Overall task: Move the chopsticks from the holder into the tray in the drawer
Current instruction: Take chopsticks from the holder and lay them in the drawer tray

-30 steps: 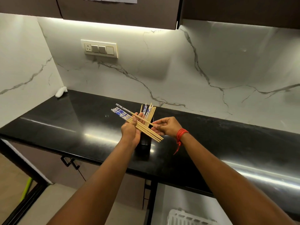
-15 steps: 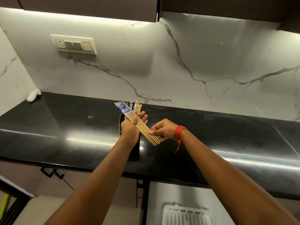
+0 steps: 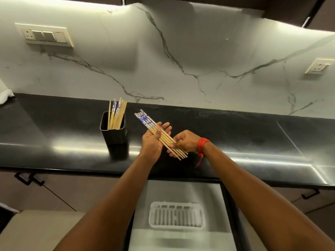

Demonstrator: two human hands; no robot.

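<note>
I hold a bundle of pale wooden chopsticks with blue-and-white patterned tops over the glossy black stone tabletop, slanting from upper left down to lower right. My left hand lies under the middle of the bundle, fingers half spread beneath it and the thumb pressed across the top. My right hand, with a red thread band at the wrist, has its grip curled and pinching the plain tips at the lower end. To the left, just beside my hands, a black rectangular holder stands upright on the tabletop with more chopsticks of the same kind leaning in it. Below the tabletop edge the drawer is open, and a white slotted plastic tray lies in it, with nothing in its slotted bed that I can see.
</note>
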